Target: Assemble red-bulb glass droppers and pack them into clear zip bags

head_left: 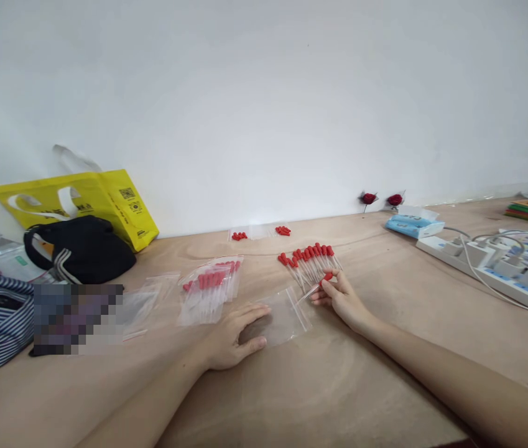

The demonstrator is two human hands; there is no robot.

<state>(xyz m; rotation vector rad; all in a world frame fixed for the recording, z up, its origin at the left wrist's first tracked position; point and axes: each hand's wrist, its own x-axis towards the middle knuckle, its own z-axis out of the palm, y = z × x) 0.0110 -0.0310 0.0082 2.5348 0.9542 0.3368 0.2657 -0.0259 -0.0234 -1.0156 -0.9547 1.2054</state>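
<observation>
A clear zip bag [285,318] lies flat on the wooden table, its zip edge toward the right. My left hand [240,335] rests on the bag's left side, fingers stretched out and thumb apart. Between thumb and fingers, my right hand [336,295] pinches a thin clear stick with a red tip [326,278]; its lower end is at the bag's zip edge. Just behind are several similar red-tipped sticks [310,256], fanned out in a row. Left of the bag, a pile of filled zip bags [210,289] shows red tips through the plastic.
Flat clear bags [145,302] lie at the left, near a black cloth item [81,249] and a yellow bag [72,199]. Small red pieces [283,231] lie by the wall. At the right are a tissue pack [413,225] and a white power strip [487,274] with cables.
</observation>
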